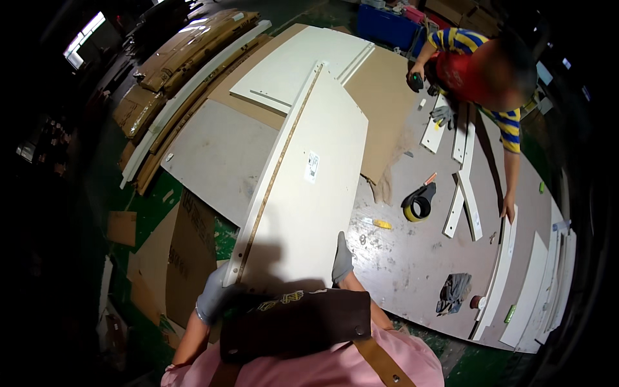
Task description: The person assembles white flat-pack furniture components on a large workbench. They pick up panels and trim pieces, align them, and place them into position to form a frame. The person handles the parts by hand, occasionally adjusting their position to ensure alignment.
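A large white panel (pixel 314 200) with a label on its face stretches away from me, its far end over another white board (pixel 284 58). A groove with a brown strip runs along its raised left edge. My left hand (pixel 214 298), in a grey glove, is closed on the near left corner of the panel. On the near right edge, my right hand (pixel 343 261), also gloved in grey, grips the panel with its fingers along the side. The undersides of both hands are hidden by the panel and my apron (pixel 296 322).
At the far right a co-worker (pixel 474 71) leans over the table (pixel 412 284), holding a dark tool and touching a long white strip (pixel 496 284). A tape roll (pixel 419 208), a yellow cutter (pixel 382 224) and dark gloves (pixel 454 293) lie there. Wrapped packages (pixel 187 51) are stacked far left.
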### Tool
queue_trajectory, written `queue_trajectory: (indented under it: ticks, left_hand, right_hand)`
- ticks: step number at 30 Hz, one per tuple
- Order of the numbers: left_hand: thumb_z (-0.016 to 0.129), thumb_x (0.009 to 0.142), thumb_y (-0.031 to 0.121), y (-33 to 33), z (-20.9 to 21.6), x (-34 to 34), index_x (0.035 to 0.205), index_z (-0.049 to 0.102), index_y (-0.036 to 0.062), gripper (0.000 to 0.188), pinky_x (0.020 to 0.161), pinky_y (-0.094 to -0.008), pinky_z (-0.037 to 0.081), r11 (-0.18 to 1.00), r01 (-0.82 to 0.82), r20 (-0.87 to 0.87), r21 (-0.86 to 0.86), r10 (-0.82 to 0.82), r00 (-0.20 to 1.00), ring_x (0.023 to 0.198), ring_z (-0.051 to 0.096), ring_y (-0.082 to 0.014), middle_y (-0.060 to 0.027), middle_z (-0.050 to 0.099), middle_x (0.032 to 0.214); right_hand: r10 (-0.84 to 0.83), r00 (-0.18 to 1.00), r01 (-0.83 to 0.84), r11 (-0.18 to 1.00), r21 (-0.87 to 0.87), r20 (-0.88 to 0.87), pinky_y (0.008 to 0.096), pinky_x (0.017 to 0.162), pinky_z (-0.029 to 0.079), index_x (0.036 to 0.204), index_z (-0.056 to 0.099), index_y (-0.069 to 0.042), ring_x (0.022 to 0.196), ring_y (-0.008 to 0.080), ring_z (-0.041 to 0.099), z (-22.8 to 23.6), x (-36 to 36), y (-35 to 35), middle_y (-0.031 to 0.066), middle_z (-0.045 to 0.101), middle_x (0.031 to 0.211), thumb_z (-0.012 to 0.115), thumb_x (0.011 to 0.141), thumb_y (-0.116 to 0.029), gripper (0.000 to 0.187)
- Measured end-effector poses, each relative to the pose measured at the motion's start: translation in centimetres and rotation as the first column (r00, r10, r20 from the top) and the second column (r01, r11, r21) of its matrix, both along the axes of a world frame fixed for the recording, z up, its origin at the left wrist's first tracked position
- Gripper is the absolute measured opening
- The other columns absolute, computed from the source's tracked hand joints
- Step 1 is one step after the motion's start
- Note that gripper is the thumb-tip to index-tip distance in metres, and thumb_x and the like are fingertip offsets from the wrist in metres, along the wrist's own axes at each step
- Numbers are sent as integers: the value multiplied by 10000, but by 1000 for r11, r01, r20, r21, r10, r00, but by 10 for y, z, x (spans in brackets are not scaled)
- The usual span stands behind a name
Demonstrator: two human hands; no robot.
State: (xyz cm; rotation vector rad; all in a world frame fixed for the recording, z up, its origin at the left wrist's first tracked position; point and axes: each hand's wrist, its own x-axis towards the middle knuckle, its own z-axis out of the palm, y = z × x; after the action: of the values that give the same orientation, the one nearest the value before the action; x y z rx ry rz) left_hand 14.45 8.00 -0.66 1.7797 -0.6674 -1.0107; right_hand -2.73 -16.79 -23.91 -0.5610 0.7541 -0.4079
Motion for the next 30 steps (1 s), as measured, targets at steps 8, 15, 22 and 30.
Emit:
queue_trajectory:
  ticks: [8, 15, 22, 30]
  left_hand:
    - [636, 773, 135, -2, -80, 143, 1375, 432, -62, 665, 894, -348, 510, 923, -265, -644, -281, 24, 765, 1075, 617, -217, -175, 609, 1224]
    - [468, 853, 109, -28, -137, 236, 1383, 426, -84, 566, 1011, -388, 459, 930, -306, -770, -202, 42, 637, 1170, 588, -273, -192, 589, 1267]
    - [534, 973, 151, -144, -156, 345, 1350, 525, -28, 417, 1019, -305, 410, 891, -334, -583, -309, 100, 806, 1164, 564, -163, -69, 616, 1241]
    - [657, 812, 580, -300, -186, 465, 1492, 394, 142, 850, 1160, -568, 167, 844, 290, 828, 452, -517, 215, 1426, 274, -370, -184, 321, 1542]
  right_hand:
    - [-272, 848, 117, 933, -340, -455, 324, 656, 494, 896, 656, 22, 717, 166, 572, 7, 79, -26, 66, 636, 793, 556, 969, -527, 562]
    - [-385, 768, 67, 843, -533, -512, 330, 596, 388, 846, 613, 35, 681, 127, 416, 33, 142, -47, 36, 535, 731, 593, 972, -433, 485]
    - [-327, 942, 325, 821, -468, 81, 353, 971, 453, 1239, 518, 31, 1110, 191, 564, 38, 239, -152, 107, 604, 1208, 507, 980, -80, 282]
    - [-493, 538, -719, 157, -678, -684, 509, 1152, 270, 1471, 380, -23, 1376, 560, 268, 15, 325, -224, 435, 257, 1455, 737, 714, -605, 1020]
